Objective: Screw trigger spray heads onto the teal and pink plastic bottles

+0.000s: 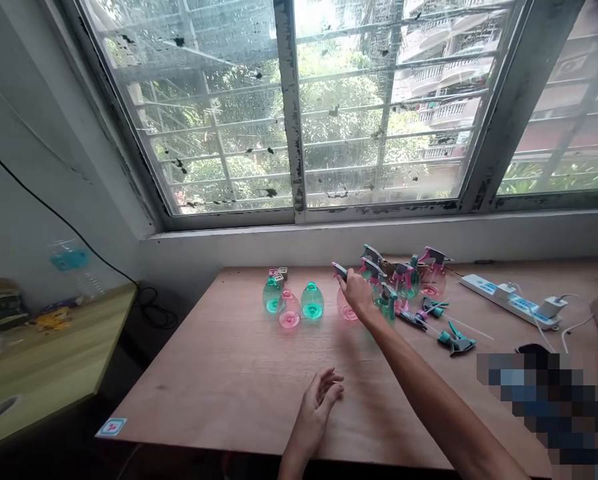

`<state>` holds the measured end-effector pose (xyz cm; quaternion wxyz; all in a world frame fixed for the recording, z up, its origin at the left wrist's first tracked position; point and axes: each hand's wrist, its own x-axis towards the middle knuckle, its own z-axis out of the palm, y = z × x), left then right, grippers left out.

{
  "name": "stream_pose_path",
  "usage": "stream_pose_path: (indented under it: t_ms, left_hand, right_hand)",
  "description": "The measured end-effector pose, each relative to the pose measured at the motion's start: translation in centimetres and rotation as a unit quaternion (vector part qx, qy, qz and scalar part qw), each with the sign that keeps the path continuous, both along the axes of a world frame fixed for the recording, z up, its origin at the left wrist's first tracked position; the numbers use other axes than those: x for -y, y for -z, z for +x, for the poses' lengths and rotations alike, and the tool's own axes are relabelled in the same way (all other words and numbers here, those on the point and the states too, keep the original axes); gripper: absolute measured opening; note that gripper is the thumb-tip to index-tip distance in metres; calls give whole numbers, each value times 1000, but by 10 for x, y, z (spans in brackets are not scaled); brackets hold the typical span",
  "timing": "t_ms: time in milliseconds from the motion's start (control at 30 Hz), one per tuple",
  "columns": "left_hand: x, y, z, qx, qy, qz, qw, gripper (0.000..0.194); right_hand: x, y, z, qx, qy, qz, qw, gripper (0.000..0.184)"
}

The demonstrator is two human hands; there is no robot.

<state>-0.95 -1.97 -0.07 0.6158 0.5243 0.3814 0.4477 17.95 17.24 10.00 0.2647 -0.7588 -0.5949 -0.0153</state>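
My right hand [357, 293] reaches across the table, its fingers closed round the spray head of a pink spray bottle [347, 312] that stands upright. The head's pink nozzle [337, 268] points left past my fingers. My left hand [319, 395] hovers over the near part of the table, fingers loosely bent and apart, holding nothing. Left of the gripped bottle are a green bottle body [312, 301], a pink one [289, 311] and another green one [271, 299], all without spray heads. Behind and right of my right hand, several bottles with heads fitted crowd together, including a pink one [433, 280].
Loose trigger heads, one of them green and grey [457, 340], lie on the wooden table [219, 380] at the right. Beyond them is a white power strip [509, 301] with plugs and cables. Small cubes [279, 273] sit behind the left bottles. A window ledge borders the back.
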Motion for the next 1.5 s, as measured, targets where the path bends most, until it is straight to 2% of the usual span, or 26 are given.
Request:
stream_pose_path:
  t_ms: [133, 367, 433, 533, 633, 700, 767, 833, 867, 933, 1000, 1100, 1167, 1233, 1433, 1500]
  left_hand:
    - [1, -2, -1, -11, 12, 4, 1000, 35]
    - [1, -3, 2, -27, -1, 7, 1000, 35]
    - [1, -3, 3, -32, -7, 8, 999, 36]
    - [1, -1, 4, -37, -20, 15, 999, 41]
    - [-3, 4, 1, -40, -40, 32, 998, 46]
    - [-11, 9, -6, -48, -61, 45, 996, 47]
    - [-25, 15, -20, -66, -96, 53, 992, 45]
    - [-46, 19, -43, -90, -135, 57, 985, 43]
    - [-59, 19, -57, -105, -157, 60, 980, 41]
    - [-87, 18, -87, -137, -206, 73, 966, 31]
    - [-116, 12, -116, -168, -249, 86, 950, 26]
    - [-156, 1, -143, -213, -308, 108, 921, 31]
    - [-179, -5, -147, -243, -327, 125, 904, 37]
    - [-197, -9, -143, -275, -323, 142, 895, 40]
    - [-235, -12, -128, -340, -281, 180, 879, 43]
    - [-242, -12, -127, -358, -274, 184, 874, 43]
  right_hand:
    - [-10, 2, 8, -11, 35, -7, 999, 31]
    - [8, 21, 9, -20, 38, -2, 999, 37]
    - [11, 23, 10, -23, 24, 0, 999, 47]
    - [18, 16, 11, -29, -2, 9, 1000, 69]
    - [42, 3, 7, -31, -28, 24, 999, 82]
    - [73, 2, 3, -30, -48, 38, 998, 81]
    - [113, 13, 2, -29, -79, 49, 995, 71]
    - [153, 39, 11, -46, -126, 72, 988, 53]
    - [170, 57, 20, -68, -122, 81, 987, 46]
    - [198, 97, 47, -84, -60, 80, 992, 39]
    - [214, 133, 80, -51, 12, 91, 994, 41]
    - [222, 168, 120, 16, 57, 129, 990, 48]
    - [218, 174, 132, 72, 54, 118, 989, 43]
    - [208, 171, 137, 123, 44, 102, 986, 37]
    - [168, 147, 142, 194, 9, 92, 977, 35]
    - [156, 140, 145, 209, 17, 95, 973, 38]
